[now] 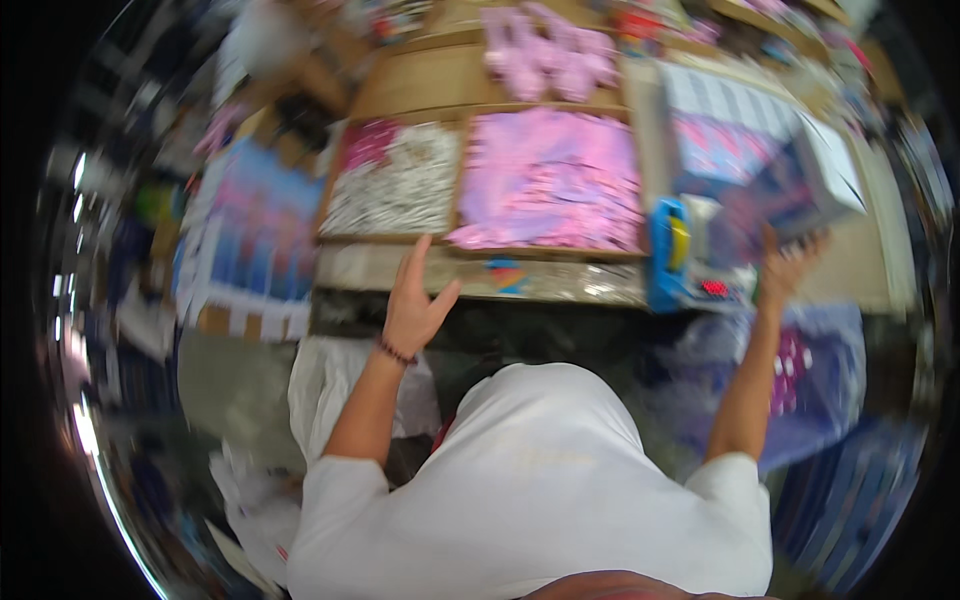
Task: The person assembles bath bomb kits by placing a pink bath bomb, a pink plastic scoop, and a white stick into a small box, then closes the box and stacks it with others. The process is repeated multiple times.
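Over at the right end of the work surface [880, 270], a printed box [800, 188] was caught tilted and smeared by blur, its lower end gripped by the curled fingers of the right hand [786, 266]! The right forearm was stretched up and outward from a white sleeve [728, 490]. And across to the left hand [410, 308]: it was held open near the front edge, fingers extended and pointed away from the body, thumb spread wide to the right, wrist ringed by a dark beaded bracelet [397, 352].

Just beyond those fingertips, 2 cartons were lined up side by side: 1 filled with silvery and magenta packets [395, 178], 1 heaped with pink-purple packets [552, 180]. Pink pieces [548, 55] were piled behind. Between the pink-purple packets and the right hand, the way was crowded by a blue holder [662, 255] with a yellow insert, and a red-lit display [713, 288] was set beside it. Behind the gripped box, a printed stack [725, 130] was partly covered. Far left, more printed pieces [262, 222] were laid out; below the right forearm, a purplish plastic bag [835, 370] was spread.
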Tool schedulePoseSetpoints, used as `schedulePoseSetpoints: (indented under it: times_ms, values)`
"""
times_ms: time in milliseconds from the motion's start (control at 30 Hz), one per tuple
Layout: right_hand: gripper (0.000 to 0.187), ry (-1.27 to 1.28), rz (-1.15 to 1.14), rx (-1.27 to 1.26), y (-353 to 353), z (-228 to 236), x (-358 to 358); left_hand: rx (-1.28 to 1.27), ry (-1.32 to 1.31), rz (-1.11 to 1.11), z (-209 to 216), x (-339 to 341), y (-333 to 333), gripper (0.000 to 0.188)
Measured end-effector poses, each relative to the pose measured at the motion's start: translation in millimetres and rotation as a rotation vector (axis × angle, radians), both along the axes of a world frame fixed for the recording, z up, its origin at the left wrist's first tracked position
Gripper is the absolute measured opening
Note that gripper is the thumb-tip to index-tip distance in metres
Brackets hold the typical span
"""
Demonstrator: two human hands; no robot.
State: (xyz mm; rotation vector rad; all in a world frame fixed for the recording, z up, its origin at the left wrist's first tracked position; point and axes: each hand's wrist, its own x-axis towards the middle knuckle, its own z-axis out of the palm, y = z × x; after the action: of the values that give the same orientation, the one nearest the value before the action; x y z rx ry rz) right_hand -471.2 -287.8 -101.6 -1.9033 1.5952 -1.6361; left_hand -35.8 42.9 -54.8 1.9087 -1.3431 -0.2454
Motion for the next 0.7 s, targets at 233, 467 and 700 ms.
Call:
schedulePoseSetpoints:
  times_ms: [233,467,700]
  values:
    - [0.079,-0.370,0.023,-0.005,74,-6,55,0.180,-0.891,0.560,80,255,96,0.081]
    - [0.058,-0.055,0.566,0.360,212,-47,243,0.818,-0.500,0.844,83,383,163,0.080]
    - [0.042,0.113,0.932,0.623,267,-37,313,0.753,-0.566,0.699,105,382,169,0.051]
